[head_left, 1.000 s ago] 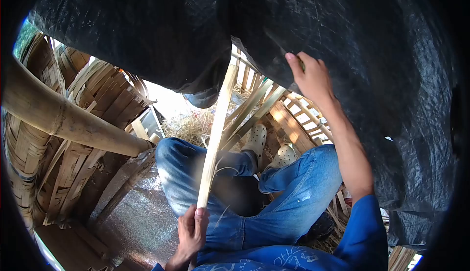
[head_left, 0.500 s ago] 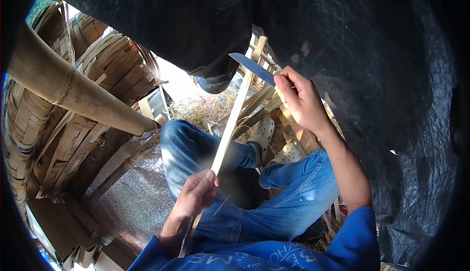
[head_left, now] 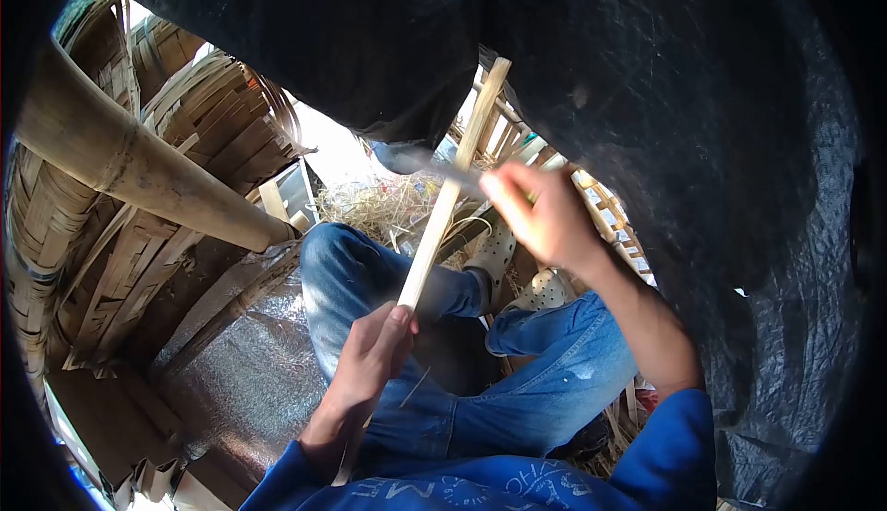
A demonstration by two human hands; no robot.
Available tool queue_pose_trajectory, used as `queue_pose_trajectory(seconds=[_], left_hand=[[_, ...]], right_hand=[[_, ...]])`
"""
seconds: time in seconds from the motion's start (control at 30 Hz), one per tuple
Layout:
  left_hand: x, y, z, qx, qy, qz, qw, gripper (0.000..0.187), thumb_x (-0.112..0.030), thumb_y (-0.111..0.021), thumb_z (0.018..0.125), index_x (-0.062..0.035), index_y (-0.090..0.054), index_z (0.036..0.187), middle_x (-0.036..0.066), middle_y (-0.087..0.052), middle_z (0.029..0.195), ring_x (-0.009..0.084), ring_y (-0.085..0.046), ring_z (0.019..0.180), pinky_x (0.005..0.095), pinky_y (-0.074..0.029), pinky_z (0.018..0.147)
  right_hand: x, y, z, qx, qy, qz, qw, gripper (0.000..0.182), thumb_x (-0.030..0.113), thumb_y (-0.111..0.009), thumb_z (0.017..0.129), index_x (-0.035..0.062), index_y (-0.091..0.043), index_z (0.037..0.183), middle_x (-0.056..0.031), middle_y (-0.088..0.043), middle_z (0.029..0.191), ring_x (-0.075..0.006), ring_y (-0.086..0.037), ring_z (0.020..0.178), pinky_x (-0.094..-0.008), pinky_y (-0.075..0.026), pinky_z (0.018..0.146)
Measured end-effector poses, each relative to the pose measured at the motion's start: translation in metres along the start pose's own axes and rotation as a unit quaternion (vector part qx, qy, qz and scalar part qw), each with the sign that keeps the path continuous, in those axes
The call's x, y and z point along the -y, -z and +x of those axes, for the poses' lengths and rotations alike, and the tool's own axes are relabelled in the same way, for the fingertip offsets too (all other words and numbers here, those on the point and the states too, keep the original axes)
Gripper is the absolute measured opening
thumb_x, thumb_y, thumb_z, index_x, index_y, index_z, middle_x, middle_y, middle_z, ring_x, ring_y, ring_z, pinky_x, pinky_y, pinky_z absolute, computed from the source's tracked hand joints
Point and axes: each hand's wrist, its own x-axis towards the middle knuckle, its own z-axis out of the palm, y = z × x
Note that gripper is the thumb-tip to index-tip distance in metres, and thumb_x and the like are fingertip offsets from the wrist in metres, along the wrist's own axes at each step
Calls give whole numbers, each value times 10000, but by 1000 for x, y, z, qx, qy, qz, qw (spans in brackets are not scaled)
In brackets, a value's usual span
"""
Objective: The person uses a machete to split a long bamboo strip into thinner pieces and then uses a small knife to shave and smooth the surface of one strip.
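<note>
A long pale bamboo strip (head_left: 434, 234) slants up from my lap toward the hanging black sheet. My left hand (head_left: 374, 349) is closed round its lower part, thumb on top. In my right hand (head_left: 545, 215) is a knife (head_left: 453, 175), its handle mostly covered by my fingers. The blade is smeared by motion and lies across the strip around its middle; whether it touches the wood cannot be made out.
Black sheeting (head_left: 721, 141) hangs ahead and at the right. A thick bamboo pole (head_left: 157, 174) crosses the left side, before woven baskets (head_left: 217, 109). Below it are a cardboard box (head_left: 111, 428) and shiny sheeting (head_left: 245, 382). Shavings (head_left: 370, 206) lie beyond my knees.
My right hand and the knife have moved down along the strip toward my left hand. The strip has shifted slightly; my left hand still holds it in nearly the same place.
</note>
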Motion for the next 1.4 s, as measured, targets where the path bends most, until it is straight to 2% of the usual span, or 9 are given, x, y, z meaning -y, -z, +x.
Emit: queue_pose_trajectory(seconds=[0.1, 0.13, 0.23, 0.3, 0.43, 0.7, 0.83, 1.1, 1.4], left_hand=[[3, 0, -1, 13, 9, -14, 1000, 326, -307, -399, 1028, -40, -517, 883, -53, -398, 600, 26, -305, 465, 209, -227, 418], [3, 0, 1, 18, 19, -22, 999, 327, -310, -400, 1028, -41, -517, 882, -54, -395, 598, 26, -302, 465, 210, -225, 419], [0, 1, 1, 8, 16, -27, 999, 327, -315, -404, 1026, -44, -517, 882, -54, -396, 600, 25, -299, 464, 211, -224, 420], [0, 4, 0, 7, 14, -22, 1000, 324, -319, -410, 1023, -48, -516, 882, -53, -400, 604, 25, -300, 463, 207, -226, 418], [5, 8, 6, 57, 50, -103, 992, 328, -350, -422, 1014, -66, -518, 880, -54, -404, 604, 27, -308, 463, 196, -231, 415], [-5, 2, 14, 106, 60, -127, 984, 308, -362, -422, 1011, -124, -518, 841, -64, -375, 577, 30, -325, 463, 186, -213, 393], [-9, -9, 25, 172, 59, -142, 973, 290, -328, -405, 1022, -103, -513, 874, -44, -387, 590, 32, -332, 462, 185, -249, 384], [39, 20, -2, 238, 99, 42, 965, 416, -377, -370, 1019, -1, -546, 1021, 61, -562, 726, 131, -568, 603, 248, -483, 571], [50, 30, -44, 72, 33, 10, 997, 321, -306, -353, 1036, -54, -455, 864, -29, -374, 572, 58, -338, 466, 220, -288, 433]], right_hand=[[0, 21, 13, -109, -49, -45, 992, 312, 265, -508, 973, 17, -654, 852, -84, -561, 544, -118, -534, 482, -317, -394, 473], [5, 18, 3, -31, -96, -9, 995, 274, 253, -544, 952, 28, -660, 847, -94, -579, 558, -149, -547, 472, -318, -398, 466], [-5, -15, -14, -25, 180, -91, 979, 234, 225, -602, 911, 38, -633, 773, -101, -570, 543, -165, -534, 438, -324, -373, 426], [4, 6, -1, -36, -25, -25, 999, 274, 253, -573, 930, 34, -633, 777, -107, -557, 527, -174, -534, 432, -334, -374, 424], [6, -11, -17, 45, 35, -21, 998, 236, 226, -586, 917, 19, -641, 818, -142, -592, 591, -249, -615, 547, -367, -432, 520], [6, 14, 9, -35, -264, 340, 902, 288, 339, -521, 979, 61, -547, 910, 53, -403, 600, 9, -318, 423, -167, -231, 373], [4, 4, 6, 23, -151, 324, 933, 281, 297, -682, 889, 102, -570, 720, 110, -432, 588, 22, -351, 485, -194, -245, 429], [-21, 42, 14, -207, -198, 338, 897, 195, 157, -689, 860, 79, -575, 724, 98, -400, 531, 11, -298, 421, -202, -205, 391], [-32, 66, 10, -93, -242, 469, 844, 182, 307, -553, 963, 136, -502, 928, 30, -453, 643, -20, -361, 466, -187, -240, 389]])
